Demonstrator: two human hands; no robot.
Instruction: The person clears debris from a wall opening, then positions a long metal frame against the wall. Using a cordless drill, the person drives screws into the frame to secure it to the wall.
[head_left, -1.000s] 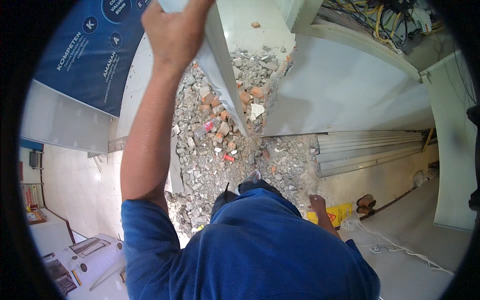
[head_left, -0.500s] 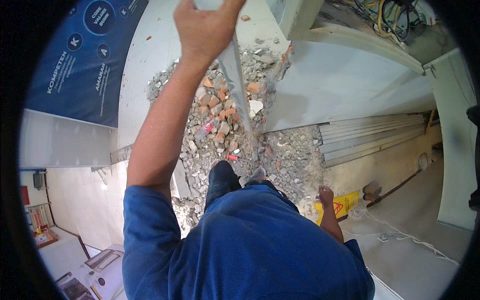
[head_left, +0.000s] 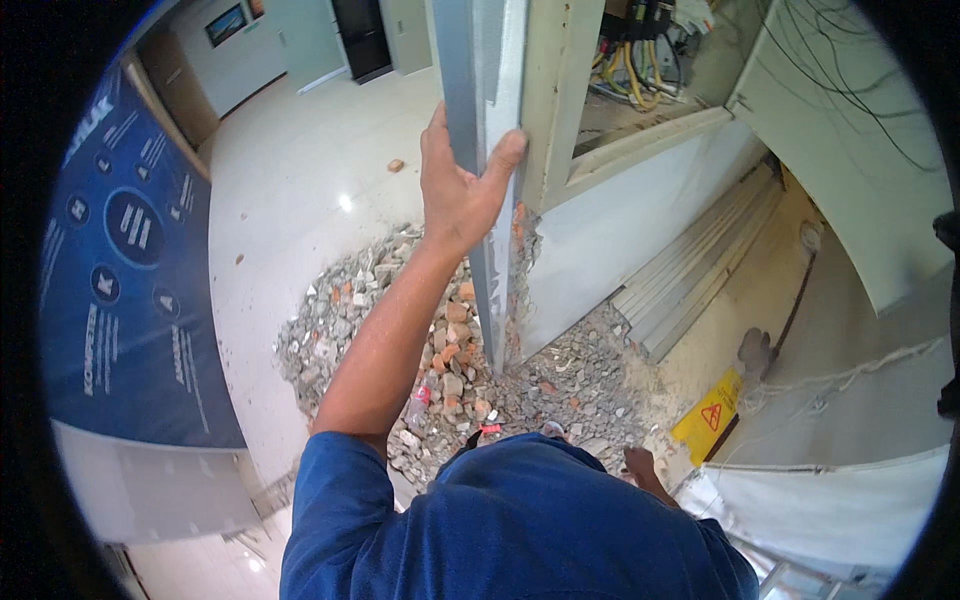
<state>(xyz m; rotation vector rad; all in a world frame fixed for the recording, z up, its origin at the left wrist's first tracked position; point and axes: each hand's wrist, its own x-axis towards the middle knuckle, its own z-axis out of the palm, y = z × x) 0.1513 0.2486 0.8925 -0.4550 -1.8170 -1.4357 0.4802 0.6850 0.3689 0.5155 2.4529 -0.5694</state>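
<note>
Head view now tips further up than half a second ago: more of the far room shows, and a longer stretch of the grey metal post point(head_left: 497, 90) can be seen above the person's left hand point(head_left: 462, 205). That hand clasps the post, fingers laid along its left edge and the thumb across to its right. The right hand point(head_left: 640, 464) hangs low on the near right, well apart from the post, partly curled; whether it holds anything cannot be told. For the work, this likely means the post is being steadied by one hand alone.

The post stands nearly upright, just beside a cream frame point(head_left: 550, 110), its lower end down among the broken rubble point(head_left: 450, 350) of grey chunks and orange brick. A crumpled plastic bottle point(head_left: 418, 405) lies there too. Past the heap, a pale, glossy floor point(head_left: 290, 170) runs toward a dark doorway or cabinet point(head_left: 368, 40) at the far side. A blue banner point(head_left: 130, 300) fills the left. To the right are a low white wall point(head_left: 620, 250), loose wires point(head_left: 635, 75) in an opening above it, long pale strips point(head_left: 690, 265) stacked on the ground, and a yellow warning sign point(head_left: 712, 415).
</note>
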